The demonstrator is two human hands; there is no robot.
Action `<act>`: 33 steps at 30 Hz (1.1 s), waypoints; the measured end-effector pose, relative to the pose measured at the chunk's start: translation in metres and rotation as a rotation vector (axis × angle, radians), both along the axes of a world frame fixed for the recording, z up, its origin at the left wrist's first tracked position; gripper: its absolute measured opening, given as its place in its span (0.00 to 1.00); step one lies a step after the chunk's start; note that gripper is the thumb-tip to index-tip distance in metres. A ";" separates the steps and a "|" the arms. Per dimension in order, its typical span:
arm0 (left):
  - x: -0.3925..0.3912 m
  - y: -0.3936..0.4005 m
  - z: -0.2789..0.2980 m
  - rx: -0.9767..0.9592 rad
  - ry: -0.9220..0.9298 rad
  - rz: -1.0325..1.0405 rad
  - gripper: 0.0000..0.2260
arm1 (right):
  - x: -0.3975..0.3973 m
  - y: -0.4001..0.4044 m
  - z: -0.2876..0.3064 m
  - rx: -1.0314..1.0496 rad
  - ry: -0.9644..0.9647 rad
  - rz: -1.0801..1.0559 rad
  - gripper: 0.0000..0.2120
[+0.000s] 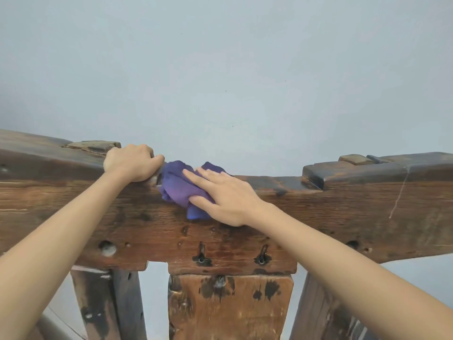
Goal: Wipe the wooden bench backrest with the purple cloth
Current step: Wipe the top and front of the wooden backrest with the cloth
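The dark, worn wooden bench backrest (343, 207) runs across the whole view as a thick top rail. A crumpled purple cloth (179, 187) lies over the rail's upper edge at the centre. My right hand (225, 197) presses flat on the cloth from the right, thumb under its lower fold and fingers spread over the top. My left hand (131, 163) curls over the rail's top edge just left of the cloth, its thumb tip touching the fabric. Part of the cloth is hidden under my right palm.
A pale grey-blue wall (220, 69) fills the background close behind the rail. Below the rail stand a wide central slat (228, 307) and two darker side posts (105, 303). Raised wooden blocks (355, 159) sit on the rail's top at left and right.
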State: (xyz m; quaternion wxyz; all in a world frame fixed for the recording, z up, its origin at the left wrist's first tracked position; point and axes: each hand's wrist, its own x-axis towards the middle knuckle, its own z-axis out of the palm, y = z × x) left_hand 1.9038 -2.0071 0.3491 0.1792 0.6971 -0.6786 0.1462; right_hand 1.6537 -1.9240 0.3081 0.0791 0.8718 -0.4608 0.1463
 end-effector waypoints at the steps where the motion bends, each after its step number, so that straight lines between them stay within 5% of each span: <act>1: 0.001 0.001 0.000 0.005 -0.007 -0.002 0.18 | -0.017 0.006 -0.003 -0.035 0.001 -0.014 0.30; 6: -0.003 0.002 -0.001 0.012 -0.038 -0.002 0.19 | -0.098 -0.002 0.012 0.047 -0.034 -0.376 0.37; 8: -0.004 0.001 -0.001 0.003 -0.045 -0.002 0.20 | -0.122 -0.021 0.022 0.150 -0.053 -0.522 0.32; 13: -0.006 -0.003 -0.003 -0.038 -0.029 0.010 0.21 | -0.117 -0.064 0.029 0.290 0.042 -0.759 0.32; 22: -0.006 -0.010 -0.002 -0.089 0.033 0.021 0.23 | 0.047 -0.076 0.032 0.393 -0.085 -0.167 0.26; 28: 0.000 -0.014 0.000 -0.070 0.028 0.004 0.21 | 0.062 -0.037 0.012 0.108 -0.075 -0.052 0.24; 33: -0.002 -0.007 -0.003 -0.018 -0.018 -0.004 0.21 | -0.012 0.001 -0.048 -0.465 0.054 0.034 0.27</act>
